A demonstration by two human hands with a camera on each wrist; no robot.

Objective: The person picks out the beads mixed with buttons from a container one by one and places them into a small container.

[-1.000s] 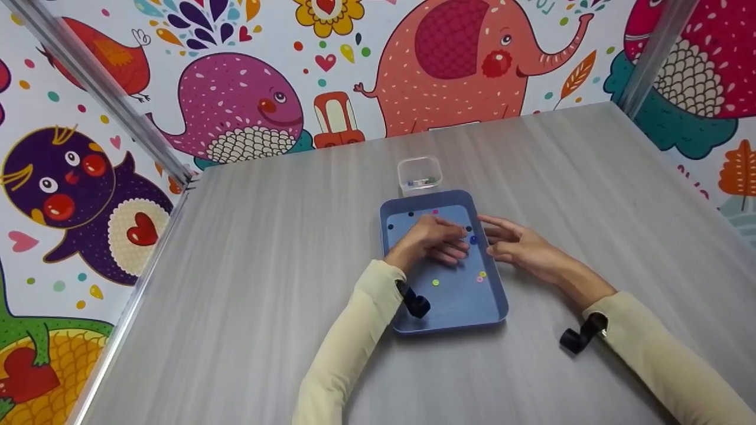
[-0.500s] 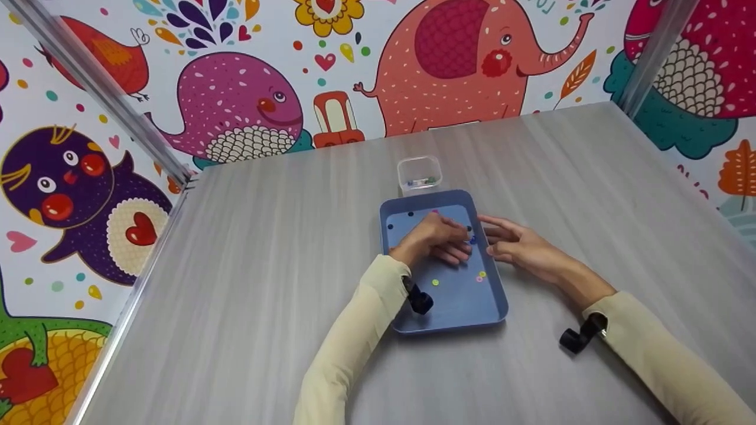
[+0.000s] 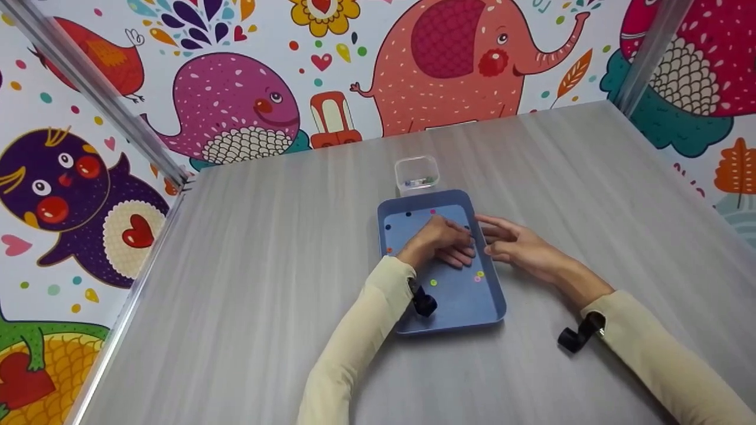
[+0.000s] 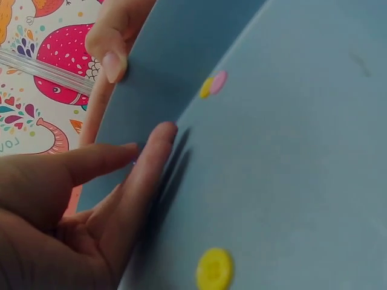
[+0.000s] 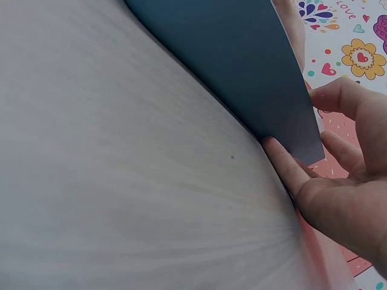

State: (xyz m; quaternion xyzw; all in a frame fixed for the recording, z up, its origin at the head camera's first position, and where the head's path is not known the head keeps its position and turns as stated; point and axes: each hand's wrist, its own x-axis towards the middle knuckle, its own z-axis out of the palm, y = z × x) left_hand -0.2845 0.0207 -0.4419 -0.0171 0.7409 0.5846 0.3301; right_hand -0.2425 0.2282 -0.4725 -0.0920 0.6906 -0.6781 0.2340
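A blue tray [image 3: 452, 316] holds several small buttons. My left hand [image 3: 440, 239] reaches over its left side, fingertips low by the inner right wall. In the left wrist view a sliver of a small blue button [image 4: 135, 161] shows between thumb and finger, which pinch it; most of it is hidden. Just ahead of those fingers lie a pink button [image 4: 219, 82] and a yellow button [image 4: 206, 88], and another yellow button [image 4: 214, 269] is nearer the camera. My right hand [image 3: 525, 251] rests against the tray's outer right side, fingers fairly straight, one fingertip at the rim.
Behind the tray stands a clear plastic box [image 3: 417, 171] with small coloured pieces inside. Dark buttons [image 3: 388, 227] and a pink-red button [image 3: 433, 211] lie in the tray's far part. Printed panels [image 3: 331, 65] border the grey table [image 3: 266, 265].
My left hand has shifted slightly right and toward me inside the tray, and the blue button is covered by its fingers. The right hand and tray keep their places.
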